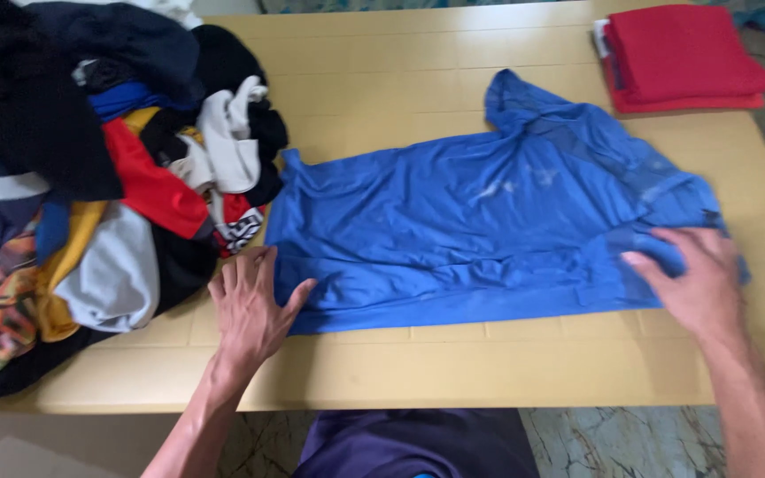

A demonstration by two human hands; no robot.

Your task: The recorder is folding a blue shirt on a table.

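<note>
Blue shirt, flat, perhaps half-folded

The person's left hand lies flat, palm down, fingers together and pointing away, thumb spread out toward the right hand; its bare forearm runs back and down toward the body. The right hand is also open and palm down, fingers angled toward the left hand; its forearm slants off to the lower right.

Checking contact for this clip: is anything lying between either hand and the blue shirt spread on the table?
Nothing visible does. The left hand lies flat at the blue shirt's lower-left corner, the right hand flat on its right end. The clothes pile only borders the shirt's left edge; the folded red stack sits apart.
</note>
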